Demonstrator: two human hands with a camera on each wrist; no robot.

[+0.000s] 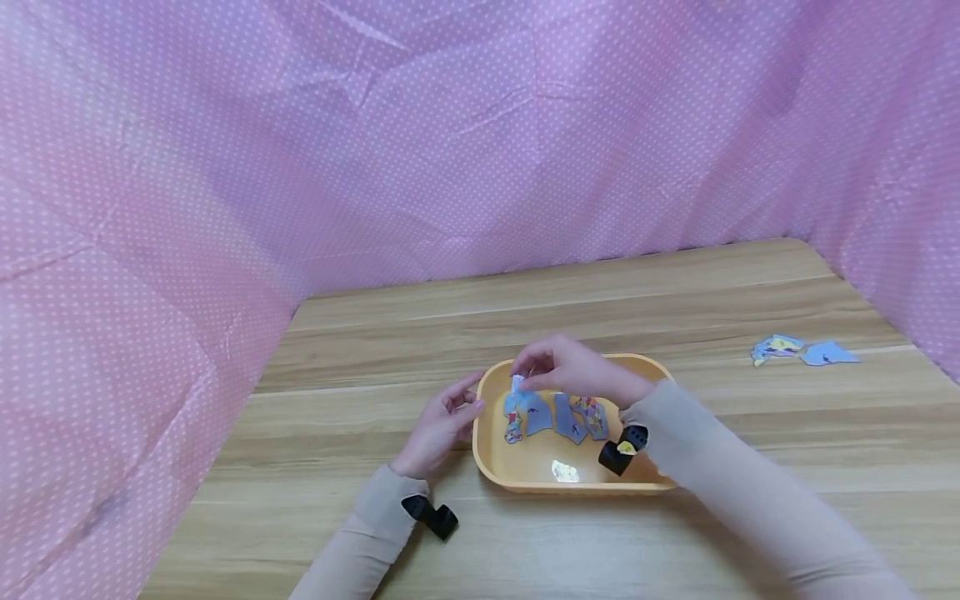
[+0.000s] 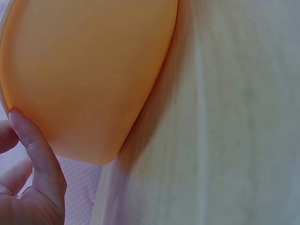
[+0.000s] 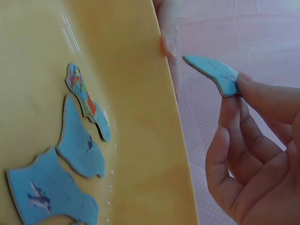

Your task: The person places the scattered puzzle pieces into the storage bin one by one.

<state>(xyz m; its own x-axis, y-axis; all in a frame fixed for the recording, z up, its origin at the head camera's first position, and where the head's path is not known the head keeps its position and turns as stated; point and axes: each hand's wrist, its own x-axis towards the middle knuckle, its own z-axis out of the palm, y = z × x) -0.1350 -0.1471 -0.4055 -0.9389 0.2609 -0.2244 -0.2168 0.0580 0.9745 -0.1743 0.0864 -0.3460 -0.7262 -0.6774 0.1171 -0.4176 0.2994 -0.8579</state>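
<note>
My right hand (image 1: 573,368) is over the left part of a yellow-orange plastic tray (image 1: 570,487). Between thumb and fingertips it pinches a light-blue puzzle piece (image 3: 213,72), raised above the rim in the right wrist view. Below, in the tray, lie several blue puzzle pieces (image 1: 537,414), some with colourful print, such as a narrow red-and-blue piece (image 3: 82,91). My left hand (image 1: 442,425) holds the tray's left rim, its thumb (image 2: 35,140) against the outer side. The fingers behind the rim are partly hidden.
Two more puzzle pieces, a printed one (image 1: 777,347) and a plain blue one (image 1: 828,353), lie on the wooden table (image 1: 360,367) at the far right. Pink dotted cloth (image 1: 480,142) hangs behind and beside the table. A pale patch (image 1: 565,472) shows near the tray's front wall.
</note>
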